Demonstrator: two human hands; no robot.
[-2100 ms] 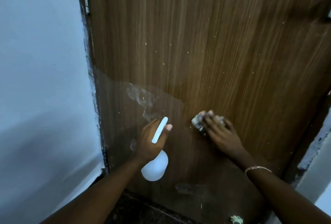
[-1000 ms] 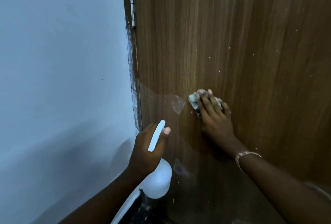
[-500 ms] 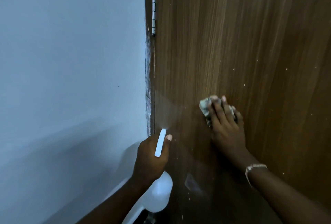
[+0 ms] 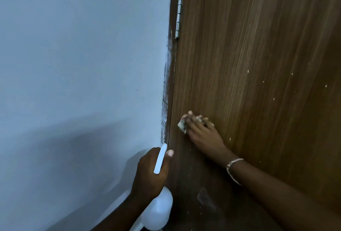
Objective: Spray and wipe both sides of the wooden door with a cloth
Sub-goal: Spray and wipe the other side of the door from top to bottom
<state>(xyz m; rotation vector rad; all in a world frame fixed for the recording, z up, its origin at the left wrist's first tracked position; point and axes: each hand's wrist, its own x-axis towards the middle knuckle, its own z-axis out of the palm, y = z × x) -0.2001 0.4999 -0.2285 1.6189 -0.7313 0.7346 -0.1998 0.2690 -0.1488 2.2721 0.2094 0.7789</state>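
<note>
Cloth lies against the door under my flat right hand. My left hand grips the spray bottle beside the door.

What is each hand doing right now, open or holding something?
Left hand: grips the white spray bottle.
Right hand: open, pressing the cloth against the wooden door.
</note>
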